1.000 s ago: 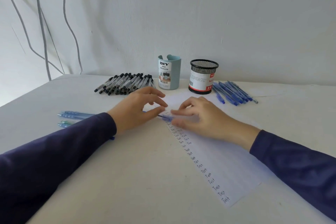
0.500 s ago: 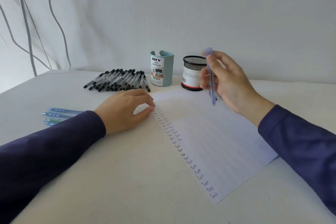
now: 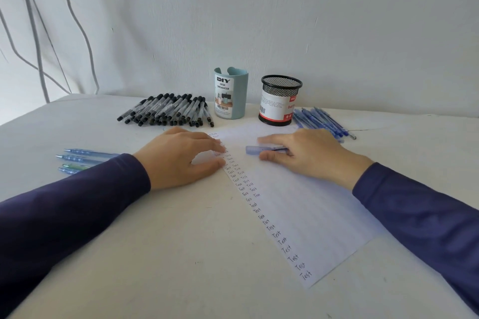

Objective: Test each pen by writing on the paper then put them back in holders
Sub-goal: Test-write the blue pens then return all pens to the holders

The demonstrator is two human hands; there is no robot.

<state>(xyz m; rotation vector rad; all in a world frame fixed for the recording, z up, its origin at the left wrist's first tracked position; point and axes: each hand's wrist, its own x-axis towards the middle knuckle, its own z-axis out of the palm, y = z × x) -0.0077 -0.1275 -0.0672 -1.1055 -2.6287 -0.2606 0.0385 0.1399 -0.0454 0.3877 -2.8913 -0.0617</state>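
Half a second ago your right hand (image 3: 311, 155) was up in front of the mesh holder (image 3: 281, 90) with the blue pen (image 3: 261, 149) standing nearly upright. Now it is down over the paper (image 3: 305, 204), and the pen lies almost level, its free end pointing toward your left hand (image 3: 178, 160). That left hand has stayed at the sheet's left edge, fingers relaxed and gently curved, fingertips and thumb resting on the paper, holding nothing. Your right hand grips the pen between the forefinger above and a curled finger below.

The pen's other end is buried under your right hand, so I cannot tell which end is the tip (the visible part is also smeared by motion), nor whether it touches the sheet. The right hand covers part of the loose blue pens (image 3: 324, 120) beside the mesh holder. Your left sleeve (image 3: 77, 204) cuts off the pens on the left (image 3: 83, 155).

The held pen is translucent pale blue, with a dark core showing near the fingers. The paper is white, lying aslant on the bench (image 3: 181, 254), with "Test" written repeatedly down its left margin. Behind it stand the teal holder (image 3: 234, 111) and the mesh holder, near each other but apart, with black-capped pens (image 3: 168, 111) heaped left of the teal one.
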